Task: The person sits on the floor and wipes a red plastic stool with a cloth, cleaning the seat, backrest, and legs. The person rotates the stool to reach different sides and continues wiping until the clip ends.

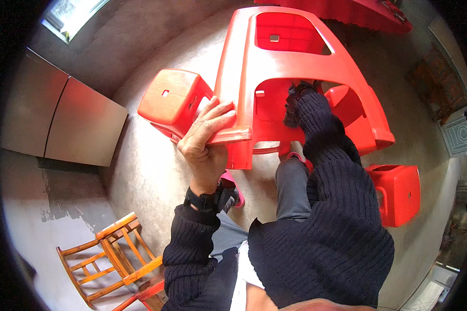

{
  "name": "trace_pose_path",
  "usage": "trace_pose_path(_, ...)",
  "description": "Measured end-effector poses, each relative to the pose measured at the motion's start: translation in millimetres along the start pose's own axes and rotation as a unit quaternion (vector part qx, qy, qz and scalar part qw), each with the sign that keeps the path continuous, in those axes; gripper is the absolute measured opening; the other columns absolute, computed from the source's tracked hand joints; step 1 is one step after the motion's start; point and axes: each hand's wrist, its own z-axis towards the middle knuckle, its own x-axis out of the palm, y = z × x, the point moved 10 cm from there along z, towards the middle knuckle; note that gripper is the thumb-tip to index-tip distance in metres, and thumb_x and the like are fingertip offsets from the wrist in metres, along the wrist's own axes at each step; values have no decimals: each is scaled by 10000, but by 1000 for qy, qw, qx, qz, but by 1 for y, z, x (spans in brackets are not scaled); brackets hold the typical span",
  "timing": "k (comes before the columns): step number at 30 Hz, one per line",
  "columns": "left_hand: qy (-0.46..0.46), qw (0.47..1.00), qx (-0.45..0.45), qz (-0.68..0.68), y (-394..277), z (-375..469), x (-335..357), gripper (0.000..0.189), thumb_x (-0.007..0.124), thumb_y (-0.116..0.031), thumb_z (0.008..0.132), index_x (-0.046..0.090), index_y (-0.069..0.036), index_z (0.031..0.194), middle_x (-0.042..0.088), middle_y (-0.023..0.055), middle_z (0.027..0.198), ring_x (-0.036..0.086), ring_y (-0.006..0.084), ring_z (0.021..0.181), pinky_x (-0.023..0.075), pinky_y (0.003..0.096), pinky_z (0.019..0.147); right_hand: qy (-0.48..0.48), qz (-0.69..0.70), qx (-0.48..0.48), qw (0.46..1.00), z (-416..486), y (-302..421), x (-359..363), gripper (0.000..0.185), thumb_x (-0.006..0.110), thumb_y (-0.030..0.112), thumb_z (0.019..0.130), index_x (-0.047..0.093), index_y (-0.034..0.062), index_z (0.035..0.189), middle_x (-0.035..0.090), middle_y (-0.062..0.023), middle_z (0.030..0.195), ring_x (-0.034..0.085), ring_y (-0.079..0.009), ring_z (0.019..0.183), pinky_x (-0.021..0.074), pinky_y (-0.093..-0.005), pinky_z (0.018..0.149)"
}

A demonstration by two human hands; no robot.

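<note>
A large red plastic piece of furniture, with wide openings in its side, is tilted up before me. My left hand grips the foot of one of its legs, the fingers lying over the edge. My right arm, in a black knitted sleeve, reaches into the lower opening. Around the wrist there is a dark strap; my right hand is hidden behind it and the red plastic. Left of the large piece, close to my left fingers, is a red plastic stool.
Another red stool stands on the floor at the right. A wooden chair is at the lower left, and a two-door metallic cabinet or refrigerator at the left. Red cloth hangs at the top.
</note>
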Motion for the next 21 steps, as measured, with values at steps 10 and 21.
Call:
trace_pose_path(10, -9, 1000, 6, -4, -21, 0, 16, 416, 534, 172, 686, 758, -26, 974, 748, 153, 1066, 666, 333, 1157, 535, 411, 991, 247, 183, 114, 945, -109, -17, -55, 337, 592, 242, 918, 635, -5, 1143, 669, -182, 1038, 616, -395, 962, 494, -406, 863)
trace_pose_path(21, -27, 999, -11, -22, -2, -3, 1, 364, 517, 140, 743, 747, 6, 990, 743, 159, 1089, 643, 357, 1189, 466, 471, 1068, -269, 126, 47, 954, 2, -20, -144, 430, 553, 361, 944, 649, 66, 1242, 680, -156, 1194, 634, -362, 1066, 491, -408, 918)
